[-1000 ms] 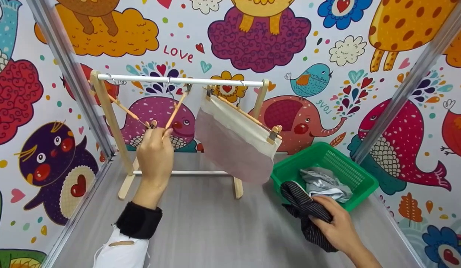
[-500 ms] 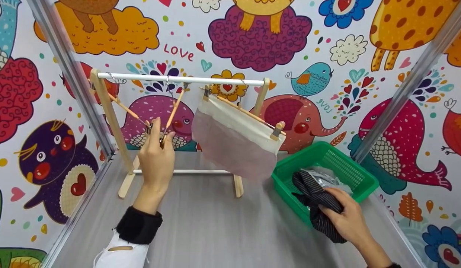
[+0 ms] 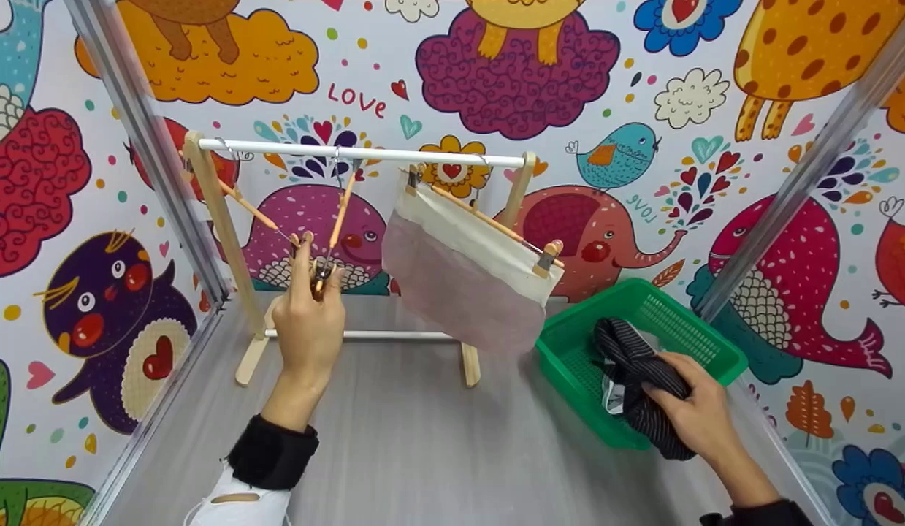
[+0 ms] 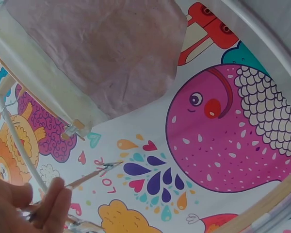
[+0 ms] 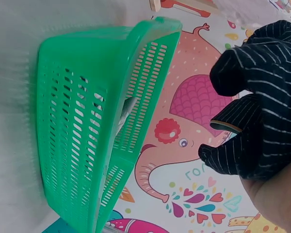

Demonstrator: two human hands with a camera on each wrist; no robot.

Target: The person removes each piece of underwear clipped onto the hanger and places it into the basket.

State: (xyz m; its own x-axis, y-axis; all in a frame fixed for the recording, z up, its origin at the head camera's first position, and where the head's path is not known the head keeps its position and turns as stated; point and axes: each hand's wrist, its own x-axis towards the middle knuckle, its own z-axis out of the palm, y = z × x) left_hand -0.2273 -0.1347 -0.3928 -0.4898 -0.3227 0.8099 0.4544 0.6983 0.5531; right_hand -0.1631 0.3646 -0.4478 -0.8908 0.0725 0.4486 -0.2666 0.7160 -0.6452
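My left hand [image 3: 307,321] is raised at the drying rack, its thumb and fingers around a clip [image 3: 322,270] on the lower end of the middle clip hanger [image 3: 342,212]. The left wrist view shows the curled fingers of this hand [image 4: 43,206] beside that hanger's bar. My right hand [image 3: 697,405] grips a bunched black cloth with white pinstripes [image 3: 646,372] over the green basket [image 3: 576,409]. Folds of this striped garment [image 5: 276,97] hang past the fingers in the right wrist view; its full shape is hidden by the bunching.
A pink and cream cloth [image 3: 463,285] hangs from clips on the right hanger. Another hanger [image 3: 251,204] is at the left of the rack's white rail [image 3: 277,147]. Grey-white cloth [image 3: 611,394] lies in the basket. Patterned walls enclose the grey tabletop [image 3: 415,438].
My right hand has carried the striped garment rightward and up over the basket. The left fingers have spread a little, exposing the clip, and the middle hanger has turned slightly.
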